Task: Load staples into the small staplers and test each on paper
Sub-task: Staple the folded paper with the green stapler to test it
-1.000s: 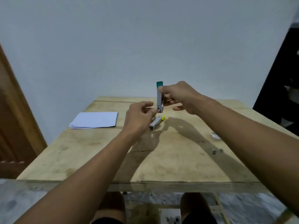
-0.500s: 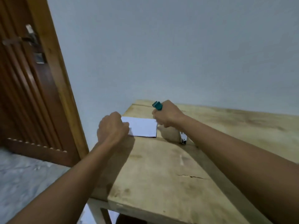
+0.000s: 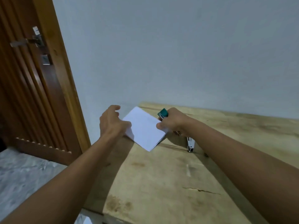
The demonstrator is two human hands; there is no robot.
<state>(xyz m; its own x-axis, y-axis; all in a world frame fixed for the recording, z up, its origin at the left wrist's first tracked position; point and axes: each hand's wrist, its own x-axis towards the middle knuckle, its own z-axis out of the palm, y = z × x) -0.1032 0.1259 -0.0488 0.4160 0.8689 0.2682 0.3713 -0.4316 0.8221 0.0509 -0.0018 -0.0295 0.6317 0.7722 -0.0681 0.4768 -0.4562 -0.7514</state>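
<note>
A small stack of white paper (image 3: 143, 128) is lifted off the table, tilted. My left hand (image 3: 111, 122) grips its left edge. My right hand (image 3: 171, 122) grips a small teal-capped stapler (image 3: 163, 113) at the paper's right edge, thumb on the sheet. Whether the stapler's jaws are around the paper is hidden by my fingers. A second stapler (image 3: 190, 144), silver metal, lies on the wooden table (image 3: 178, 183) just under my right forearm.
A brown wooden door (image 3: 29, 88) with a metal latch stands to the left, beside the table's left edge. A plain grey wall is behind. The floor at lower left is marbled grey.
My view swung left from the table's middle to its left end. My left hand took the paper stack and lifted it; my right hand carried the teal stapler to the paper's right edge.
</note>
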